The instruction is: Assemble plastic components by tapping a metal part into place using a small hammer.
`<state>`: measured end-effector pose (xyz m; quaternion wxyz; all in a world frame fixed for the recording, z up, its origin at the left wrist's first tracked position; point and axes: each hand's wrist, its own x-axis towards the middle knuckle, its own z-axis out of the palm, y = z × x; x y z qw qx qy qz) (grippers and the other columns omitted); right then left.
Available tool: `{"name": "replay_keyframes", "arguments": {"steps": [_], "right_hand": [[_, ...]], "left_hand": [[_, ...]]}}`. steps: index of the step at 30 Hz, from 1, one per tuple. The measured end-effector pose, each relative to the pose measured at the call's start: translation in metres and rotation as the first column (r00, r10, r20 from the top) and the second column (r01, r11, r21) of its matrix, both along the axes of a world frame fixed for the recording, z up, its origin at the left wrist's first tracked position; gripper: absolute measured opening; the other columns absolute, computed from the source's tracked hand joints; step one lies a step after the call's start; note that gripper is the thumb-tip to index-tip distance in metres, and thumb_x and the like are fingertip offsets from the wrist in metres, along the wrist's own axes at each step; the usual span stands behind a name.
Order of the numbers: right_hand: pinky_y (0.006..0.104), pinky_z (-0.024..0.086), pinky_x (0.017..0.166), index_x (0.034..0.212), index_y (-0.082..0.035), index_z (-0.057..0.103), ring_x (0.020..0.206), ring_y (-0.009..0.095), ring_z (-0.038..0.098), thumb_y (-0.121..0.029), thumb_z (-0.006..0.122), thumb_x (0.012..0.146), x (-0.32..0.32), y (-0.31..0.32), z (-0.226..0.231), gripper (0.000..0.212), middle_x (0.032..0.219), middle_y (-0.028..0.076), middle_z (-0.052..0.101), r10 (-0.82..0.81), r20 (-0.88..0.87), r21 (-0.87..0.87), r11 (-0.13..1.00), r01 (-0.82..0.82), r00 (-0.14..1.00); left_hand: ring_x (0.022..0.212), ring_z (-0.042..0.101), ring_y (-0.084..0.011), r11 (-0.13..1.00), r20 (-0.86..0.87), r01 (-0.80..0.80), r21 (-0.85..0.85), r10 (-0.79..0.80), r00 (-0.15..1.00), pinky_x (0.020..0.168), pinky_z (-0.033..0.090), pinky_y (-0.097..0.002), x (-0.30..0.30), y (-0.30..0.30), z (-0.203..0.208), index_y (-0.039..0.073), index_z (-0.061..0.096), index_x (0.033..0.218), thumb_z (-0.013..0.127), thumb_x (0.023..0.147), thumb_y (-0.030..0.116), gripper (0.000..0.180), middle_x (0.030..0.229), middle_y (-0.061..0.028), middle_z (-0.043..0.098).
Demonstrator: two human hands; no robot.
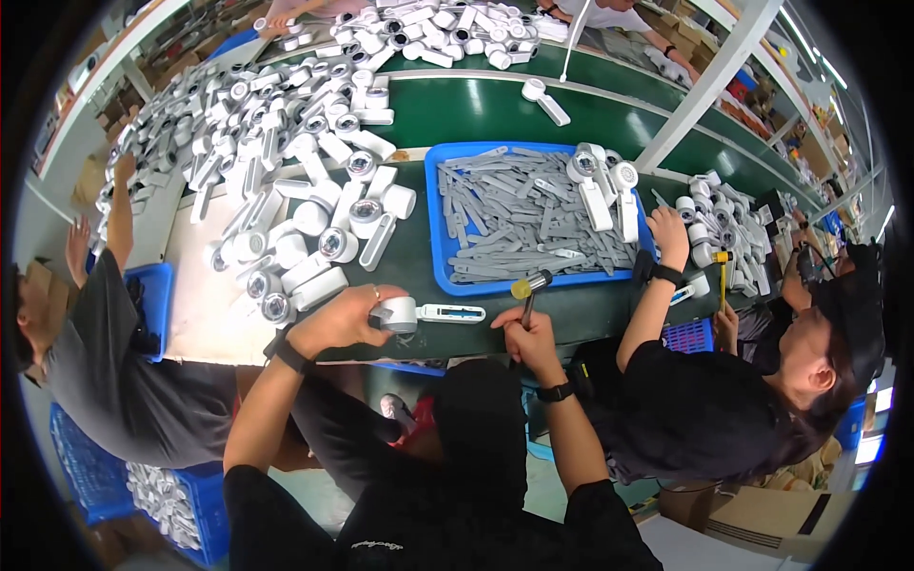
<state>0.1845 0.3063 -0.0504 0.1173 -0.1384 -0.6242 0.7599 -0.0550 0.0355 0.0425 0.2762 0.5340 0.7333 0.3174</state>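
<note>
My left hand grips the round head of a white handheld device at the table's front edge. The device's handle points right, and its upper face shows an open slot with blue and dark parts inside. My right hand is closed around the dark handle of a small mallet, whose head has a yellow end and a dark, shiny end. The mallet is raised to the right of the device, apart from it. Behind both hands stands a blue tray full of flat grey strips. Two white devices rest across its right side.
White devices lie heaped on the left and far left, some close beside my left hand. One lone device lies on the green belt. A co-worker in black sits at my right with another mallet; a person in grey works at my left.
</note>
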Motion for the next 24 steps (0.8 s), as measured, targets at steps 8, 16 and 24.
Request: {"name": "replay_keyframes", "arguments": {"steps": [8,16,24], "right_hand": [[0.0245,0.03,0.039,0.101,0.004,0.073,0.038,0.006,0.041,0.001,0.052,0.098,0.001,0.001,0.011,0.022,0.053,-0.001,0.05,-0.038,0.042,0.012,0.999,0.038,0.998],[0.0225,0.027,0.037,0.124,0.003,0.072,0.037,0.004,0.038,-0.021,0.055,0.11,-0.033,-0.057,0.148,0.032,0.078,0.013,0.075,0.164,0.215,0.011,0.985,-0.171,0.963],[0.026,0.021,0.037,0.083,0.0,0.065,0.035,0.005,0.032,-0.046,0.062,0.108,-0.038,-0.066,0.146,0.053,0.045,-0.003,0.039,0.233,0.256,-0.218,0.959,-0.179,0.938]], "left_hand": [[0.109,0.063,-0.0171,0.956,0.513,-0.264,0.128,0.164,0.843,0.093,0.05,-0.0323,0.016,-0.016,0.004,0.003,0.06,0.147,0.07,0.101,0.027,0.053,0.139,-0.0104,0.065],[0.16,0.027,-0.0296,0.833,0.873,-0.364,0.417,-0.256,0.414,0.128,0.024,-0.0467,0.073,0.024,0.013,0.003,0.036,0.164,0.039,0.113,0.055,0.073,0.177,-0.0141,0.019],[0.153,0.037,-0.0235,0.92,0.784,-0.239,0.309,-0.105,0.612,0.121,0.038,-0.0419,0.078,0.04,0.013,0.004,0.028,0.167,0.041,0.113,0.052,0.073,0.172,-0.0117,0.029]]}}
